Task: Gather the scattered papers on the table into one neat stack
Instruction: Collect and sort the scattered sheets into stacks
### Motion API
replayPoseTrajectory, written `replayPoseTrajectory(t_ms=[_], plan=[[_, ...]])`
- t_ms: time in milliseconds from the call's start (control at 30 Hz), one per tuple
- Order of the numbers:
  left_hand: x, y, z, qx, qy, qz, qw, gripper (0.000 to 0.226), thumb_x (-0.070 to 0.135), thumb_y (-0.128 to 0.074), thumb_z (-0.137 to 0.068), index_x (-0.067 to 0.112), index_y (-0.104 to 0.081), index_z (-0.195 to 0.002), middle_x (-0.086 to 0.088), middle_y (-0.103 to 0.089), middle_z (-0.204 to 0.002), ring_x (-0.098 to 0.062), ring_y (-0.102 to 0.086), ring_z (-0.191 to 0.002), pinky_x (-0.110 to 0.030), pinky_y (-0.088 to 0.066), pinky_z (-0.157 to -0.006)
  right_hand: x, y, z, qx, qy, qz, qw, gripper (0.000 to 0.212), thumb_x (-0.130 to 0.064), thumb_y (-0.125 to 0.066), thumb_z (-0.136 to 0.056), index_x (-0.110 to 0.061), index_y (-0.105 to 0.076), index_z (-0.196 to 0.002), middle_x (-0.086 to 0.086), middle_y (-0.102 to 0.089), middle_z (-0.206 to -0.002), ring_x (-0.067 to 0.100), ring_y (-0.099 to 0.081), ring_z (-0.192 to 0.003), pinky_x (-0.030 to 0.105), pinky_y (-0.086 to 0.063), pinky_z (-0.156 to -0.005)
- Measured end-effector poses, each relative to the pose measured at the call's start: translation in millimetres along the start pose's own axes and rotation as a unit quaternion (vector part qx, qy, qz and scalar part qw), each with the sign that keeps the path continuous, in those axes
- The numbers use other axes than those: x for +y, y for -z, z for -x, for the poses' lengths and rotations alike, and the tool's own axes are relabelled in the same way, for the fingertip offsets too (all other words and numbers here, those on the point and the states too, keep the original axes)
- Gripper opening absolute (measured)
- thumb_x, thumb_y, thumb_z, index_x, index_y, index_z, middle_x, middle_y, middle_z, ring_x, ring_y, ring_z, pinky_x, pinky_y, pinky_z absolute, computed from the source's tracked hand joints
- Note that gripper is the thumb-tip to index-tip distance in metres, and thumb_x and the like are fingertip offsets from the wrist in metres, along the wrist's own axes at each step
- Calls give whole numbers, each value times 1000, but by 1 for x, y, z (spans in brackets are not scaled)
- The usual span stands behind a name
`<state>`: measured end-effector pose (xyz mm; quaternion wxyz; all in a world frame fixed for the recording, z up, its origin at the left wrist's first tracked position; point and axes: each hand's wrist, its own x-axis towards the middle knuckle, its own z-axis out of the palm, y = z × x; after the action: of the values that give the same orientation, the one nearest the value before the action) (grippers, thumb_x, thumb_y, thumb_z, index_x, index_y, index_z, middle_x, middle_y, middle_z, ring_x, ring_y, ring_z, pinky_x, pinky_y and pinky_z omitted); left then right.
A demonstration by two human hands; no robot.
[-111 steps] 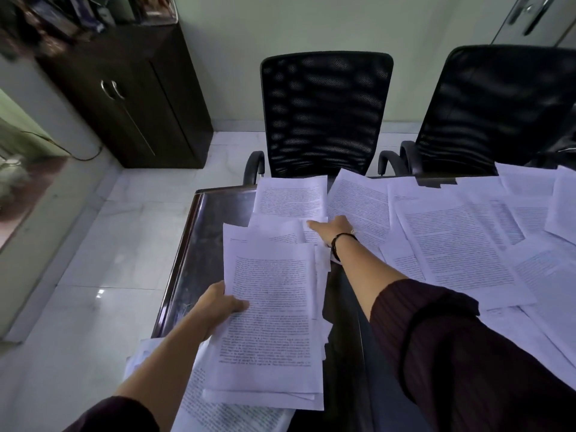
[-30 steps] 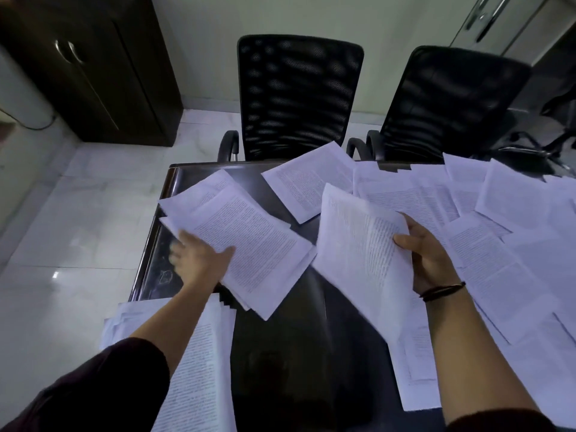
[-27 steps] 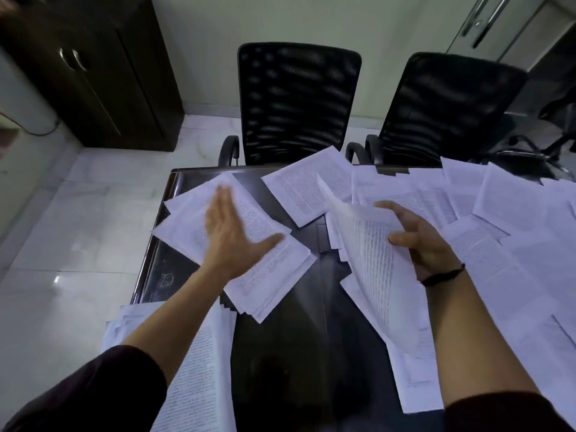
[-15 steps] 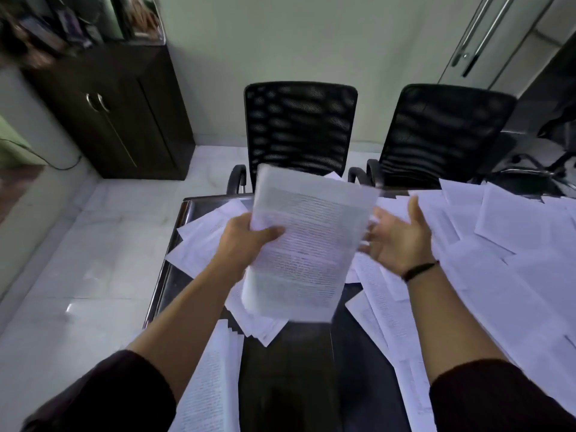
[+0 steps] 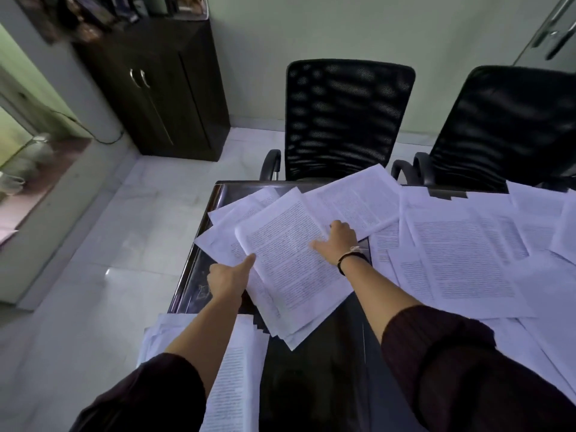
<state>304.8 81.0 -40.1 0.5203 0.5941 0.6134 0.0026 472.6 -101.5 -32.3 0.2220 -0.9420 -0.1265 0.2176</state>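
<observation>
The paper stack point(image 5: 290, 266) lies between both hands. The left hand point(image 5: 226, 280) grips its left edge, thumb on top. The right hand point(image 5: 338, 241) rests flat, fingers spread, on its far right corner.

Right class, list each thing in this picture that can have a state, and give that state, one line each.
Pile: on table, fanned, not squared.
Left hand: grips pile's left edge, thumb on top.
Right hand: rests on pile's far right side.
Loose sheets: spread flat, overlapping, right of pile.
Near stack: at table's near edge, edges stepped.
Cabinet: doors closed.
Chairs: unoccupied, at table's far side.
</observation>
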Motion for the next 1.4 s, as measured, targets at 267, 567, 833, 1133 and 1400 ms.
replayPoseTrajectory(t_ms=[267,567,833,1133,1400], plan=[[12,-5,-14,-84,-44,41,995,41,17,-87,-84,1,-68,-117,-13,-72,-110,-33,-69,-101,-41,-58,-87,-29,-47,-10,-67,8,12,998,79,-41,-84,-78,-5,-44,-135,16,-58,-127,34,-59,-113,39,-52,-88],[14,25,9,-220,-107,217,945,31,-7,-74,-88,4,-71,-117,-14,-78,-112,-39,-75,-102,-60,-60,-91,1,-5,55,4,28,-267,963,66,-60,-72,-84,-14,-52,-127,-1,-61,-112,18,-62,-101,31,-51,-84],[38,69,86,-300,-181,343,871,43,-9,-72,-89,2,-66,-130,-16,-75,-123,-38,-73,-110,-51,-63,-87,5,-16,175,-152,-26,-688,709,94,-60,-88,-66,-26,-51,-145,2,-65,-139,28,-60,-129,53,-42,-111],[-9,167,155,-407,-195,292,843,63,35,-75,-89,7,-58,-143,-23,-62,-143,-39,-70,-114,-51,-62,-81,-1,3,286,9,33,-700,714,45,-2,-69,-92,-5,-60,-136,20,-65,-134,41,-61,-125,57,-50,-103],[0,276,140,-509,-165,179,826,77,70,-60,-88,6,-72,-130,-18,-70,-132,-36,-70,-113,-46,-58,-93,51,8,378,-4,29,-645,764,58,0,-72,-84,5,-50,-138,20,-67,-119,38,-67,-109,43,-60,-78]])
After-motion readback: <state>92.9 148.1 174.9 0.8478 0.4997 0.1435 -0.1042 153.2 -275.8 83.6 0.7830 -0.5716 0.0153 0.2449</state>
